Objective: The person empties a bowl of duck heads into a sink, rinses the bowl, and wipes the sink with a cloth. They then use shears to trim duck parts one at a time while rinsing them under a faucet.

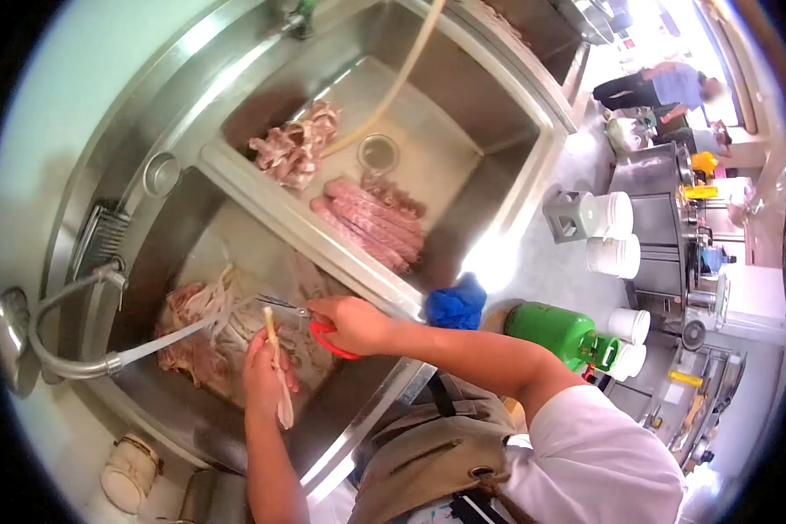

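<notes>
My left hand (266, 371) is closed around a long pale strip of offal (272, 332), which sticks up above the fingers and trails down past the wrist. Red-handled scissors (331, 339) are gripped in my right hand (358, 327), their blades pointing left, close by the strip's upper end. Beneath both hands, a heap of pale and pinkish offal (196, 336) lies in the near sink basin (183, 218). A hose with a metal end (168, 341) reaches over that heap.
The far basin (445, 131) holds frilly pink meat (297, 144), long pink pieces (371, 223) and a drain. Right of the sinks are a blue bag (456, 301), a green gas cylinder (550, 334) and white buckets (613, 255). Two people (672, 86) stand farther back.
</notes>
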`<state>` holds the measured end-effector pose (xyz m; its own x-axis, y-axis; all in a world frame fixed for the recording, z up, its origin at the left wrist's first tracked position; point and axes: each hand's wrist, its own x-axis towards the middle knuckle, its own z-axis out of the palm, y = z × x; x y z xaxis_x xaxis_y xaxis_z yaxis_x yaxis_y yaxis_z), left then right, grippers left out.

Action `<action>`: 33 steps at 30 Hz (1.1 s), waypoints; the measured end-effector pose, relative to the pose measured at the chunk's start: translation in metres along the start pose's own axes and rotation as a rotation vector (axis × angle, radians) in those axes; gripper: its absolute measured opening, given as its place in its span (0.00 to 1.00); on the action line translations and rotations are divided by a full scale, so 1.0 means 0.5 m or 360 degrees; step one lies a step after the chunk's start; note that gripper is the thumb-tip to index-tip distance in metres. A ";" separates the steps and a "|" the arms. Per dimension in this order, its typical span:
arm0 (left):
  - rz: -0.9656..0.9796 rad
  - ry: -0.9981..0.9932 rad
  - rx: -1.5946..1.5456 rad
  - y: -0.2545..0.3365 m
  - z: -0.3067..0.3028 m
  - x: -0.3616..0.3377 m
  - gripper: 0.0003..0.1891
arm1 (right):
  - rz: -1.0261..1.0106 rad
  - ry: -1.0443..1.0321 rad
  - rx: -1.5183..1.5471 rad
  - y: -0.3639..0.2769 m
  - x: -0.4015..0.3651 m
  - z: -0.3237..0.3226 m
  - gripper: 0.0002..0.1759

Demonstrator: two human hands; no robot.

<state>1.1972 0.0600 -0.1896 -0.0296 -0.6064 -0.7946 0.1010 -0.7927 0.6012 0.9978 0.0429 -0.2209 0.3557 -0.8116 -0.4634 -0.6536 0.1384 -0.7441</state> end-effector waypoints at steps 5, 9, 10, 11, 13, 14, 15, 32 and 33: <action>0.0183 0.0037 0.0168 0.057 0.104 -0.007 0.15 | 0.0093 0.0228 0.1010 0.006 -0.052 -0.107 0.24; 0.0095 -0.0076 -0.0131 0.130 0.340 0.053 0.13 | 0.0185 0.0532 0.1788 0.082 -0.138 -0.259 0.27; 0.0392 -0.0153 0.0112 0.131 0.407 0.095 0.13 | 0.0276 0.0622 0.1895 0.092 -0.164 -0.306 0.27; 0.0684 -0.0226 0.0358 0.111 0.468 0.161 0.12 | 0.0371 0.0712 0.1994 0.109 -0.187 -0.347 0.27; 0.0423 -0.0242 0.0800 0.076 0.585 0.317 0.18 | 0.0554 0.0896 0.1905 0.164 -0.235 -0.404 0.27; 0.0510 -0.0222 0.0937 0.062 0.631 0.373 0.17 | 0.0625 0.0983 0.1971 0.190 -0.257 -0.419 0.26; 0.0597 -0.0207 0.1080 0.028 0.670 0.435 0.17 | 0.0697 0.1079 0.2037 0.213 -0.274 -0.432 0.25; 0.0618 0.1164 0.2194 -0.178 0.034 0.221 0.12 | 0.0384 0.0024 0.1872 0.165 -0.217 -0.322 0.28; 0.0368 0.1019 0.2589 -0.284 -0.037 0.256 0.14 | 0.0457 -0.0008 0.2106 0.145 -0.210 -0.311 0.26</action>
<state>1.1974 0.0960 -0.3781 0.2402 -0.9037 -0.3545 -0.9683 -0.1970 -0.1538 0.8093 0.0500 -0.1515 0.3206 -0.6605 -0.6790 0.4219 0.7414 -0.5220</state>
